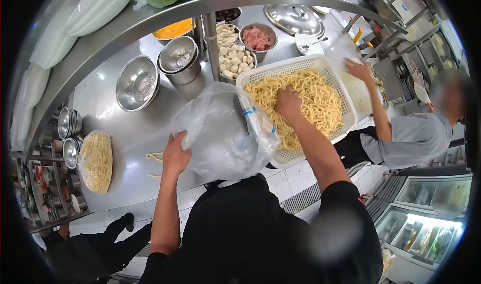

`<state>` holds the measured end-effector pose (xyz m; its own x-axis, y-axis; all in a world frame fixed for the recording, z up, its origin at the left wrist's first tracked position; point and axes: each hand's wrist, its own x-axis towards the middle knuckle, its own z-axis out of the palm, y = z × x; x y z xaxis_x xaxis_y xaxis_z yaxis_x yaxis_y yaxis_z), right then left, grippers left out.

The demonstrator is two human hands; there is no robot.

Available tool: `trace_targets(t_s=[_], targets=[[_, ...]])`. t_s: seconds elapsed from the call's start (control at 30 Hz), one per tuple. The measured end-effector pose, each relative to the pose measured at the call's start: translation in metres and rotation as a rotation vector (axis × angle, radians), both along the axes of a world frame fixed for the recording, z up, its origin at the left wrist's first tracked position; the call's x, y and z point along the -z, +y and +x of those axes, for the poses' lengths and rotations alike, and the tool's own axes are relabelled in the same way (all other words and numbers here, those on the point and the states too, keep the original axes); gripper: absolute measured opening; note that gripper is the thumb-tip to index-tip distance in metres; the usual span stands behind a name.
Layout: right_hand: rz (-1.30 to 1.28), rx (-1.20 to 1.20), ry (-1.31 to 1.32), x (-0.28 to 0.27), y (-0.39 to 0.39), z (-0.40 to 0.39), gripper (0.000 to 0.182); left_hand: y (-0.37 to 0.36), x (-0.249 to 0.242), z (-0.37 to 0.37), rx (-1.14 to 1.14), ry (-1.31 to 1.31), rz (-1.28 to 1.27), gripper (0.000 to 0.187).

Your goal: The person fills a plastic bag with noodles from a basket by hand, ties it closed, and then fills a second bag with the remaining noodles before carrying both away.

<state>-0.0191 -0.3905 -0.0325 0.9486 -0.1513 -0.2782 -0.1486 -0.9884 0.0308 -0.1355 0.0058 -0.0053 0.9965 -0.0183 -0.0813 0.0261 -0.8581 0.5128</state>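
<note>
My left hand [177, 153] grips the edge of a clear plastic bag [215, 133], which spreads over the steel table up against a white perforated basket [347, 96]. Thick yellow noodles [315, 93] fill the basket. Into them reaches my right hand [289, 102], its fingers partly sunk in the noodles, so whether they hold any is hidden. A few loose noodles [154, 157] lie on the table beside my left hand. Farther left sits a filled bag of noodles [96, 161].
Behind the basket stand bowls of minced meat [257, 37] and white balls [234, 61]. Empty metal bowls [138, 83] are at the back left. A steel shelf [150, 14] arches overhead. A co-worker in grey [411, 138] stands at the right, another person at the lower left.
</note>
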Motion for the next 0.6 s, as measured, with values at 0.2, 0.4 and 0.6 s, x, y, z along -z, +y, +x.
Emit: trace_targets(t_s=[0.2, 0.4, 0.6], targets=[[0.397, -0.025, -0.210, -0.048, -0.051, -0.009, 0.052, 0.005, -0.004, 0.009, -0.013, -0.047, -0.178, 0.024], [0.720, 0.059, -0.177, -0.196, -0.053, -0.027, 0.043, 0.011, -0.008, 0.010, 0.010, -0.085, -0.202, 0.024], [0.666, 0.022, -0.387, -0.301, -0.079, -0.023, 0.027, 0.003, -0.038, 0.006, 0.025, -0.034, -0.305, 0.058]])
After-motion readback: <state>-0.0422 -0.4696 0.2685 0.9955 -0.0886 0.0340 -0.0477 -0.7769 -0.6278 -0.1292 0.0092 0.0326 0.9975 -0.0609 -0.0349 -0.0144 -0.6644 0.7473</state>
